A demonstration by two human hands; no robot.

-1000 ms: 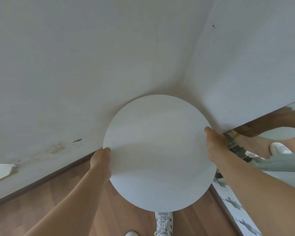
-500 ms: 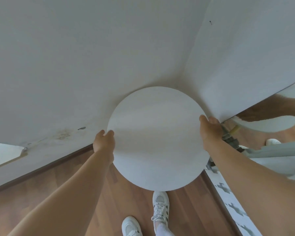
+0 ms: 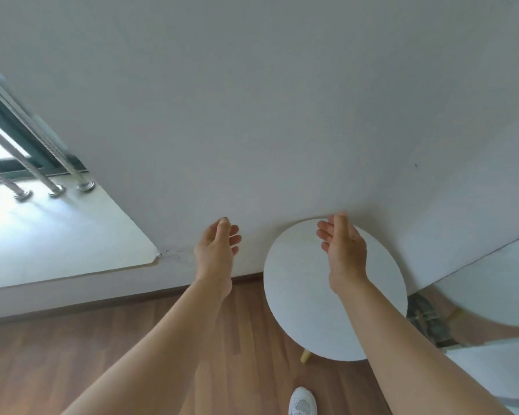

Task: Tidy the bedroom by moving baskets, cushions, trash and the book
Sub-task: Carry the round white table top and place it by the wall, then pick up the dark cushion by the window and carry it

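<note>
White wall, round table bare; left hand, right hand fingers apart, empty.

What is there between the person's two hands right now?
Nothing is held between them. In the head view, the gap between the left hand and the right hand shows only bare wall and the rim of the round white table.

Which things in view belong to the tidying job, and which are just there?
Job in hand:
- left hand, open
- right hand, open
- no basket, cushion, trash or book visible

Just there:
- round white side table
- window sill
- wall mirror
- white sneaker
</note>
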